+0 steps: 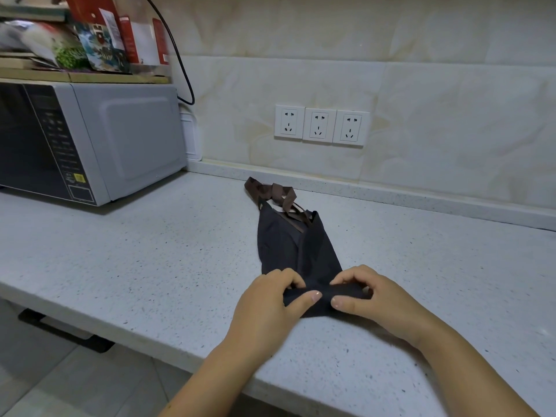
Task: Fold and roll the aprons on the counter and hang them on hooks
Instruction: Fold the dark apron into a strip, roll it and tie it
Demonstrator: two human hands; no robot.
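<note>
Both hands, left hand (270, 299) and right hand (370, 296), pinch the near end of the folded dark apron (296, 251) with curled fingers, its long axis running straight away across the surface (150, 266) toward the brown straps (270, 192).

Left hand (272, 299) and right hand (365, 294) pinch the rolled near end of the dark apron (296, 248); brown straps (270, 192) lie at 12 o'clock.

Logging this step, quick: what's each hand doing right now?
Left hand: closed on the near rolled end of the dark apron.
Right hand: closed on the same rolled end, beside the left.
</note>
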